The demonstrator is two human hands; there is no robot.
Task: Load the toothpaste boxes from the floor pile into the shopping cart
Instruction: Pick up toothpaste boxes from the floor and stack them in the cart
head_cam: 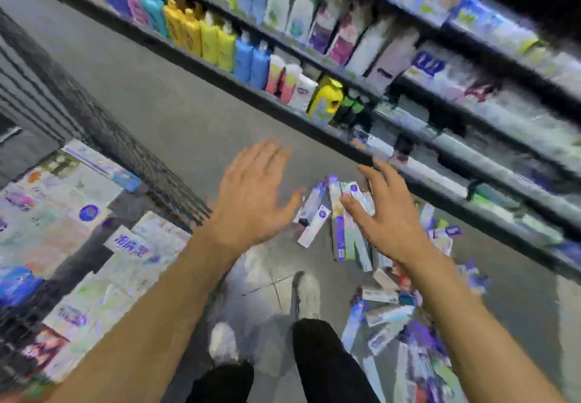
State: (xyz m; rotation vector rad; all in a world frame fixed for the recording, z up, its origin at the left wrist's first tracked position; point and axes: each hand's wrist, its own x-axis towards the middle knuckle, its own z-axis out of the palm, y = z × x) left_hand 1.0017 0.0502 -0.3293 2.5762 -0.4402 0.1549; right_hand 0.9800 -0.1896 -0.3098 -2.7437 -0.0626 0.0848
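A pile of toothpaste boxes [342, 232], white, blue and purple, lies on the grey floor at the right and trails down toward the lower right. My right hand [386, 214] hovers over the top of the pile with fingers spread, and its fingertips are close to one white box [361, 196]. My left hand [254, 195] is stretched out flat over the bare floor just left of the pile and holds nothing. The shopping cart [132, 151] with dark mesh walls stands at the left, and several boxes lie inside it. The picture is blurred by motion.
Store shelves [345, 138] full of coloured bottles run along the right side of the aisle, close behind the pile. My legs in black trousers and white shoes [306, 295] stand between cart and pile. Grey floor stretches ahead.
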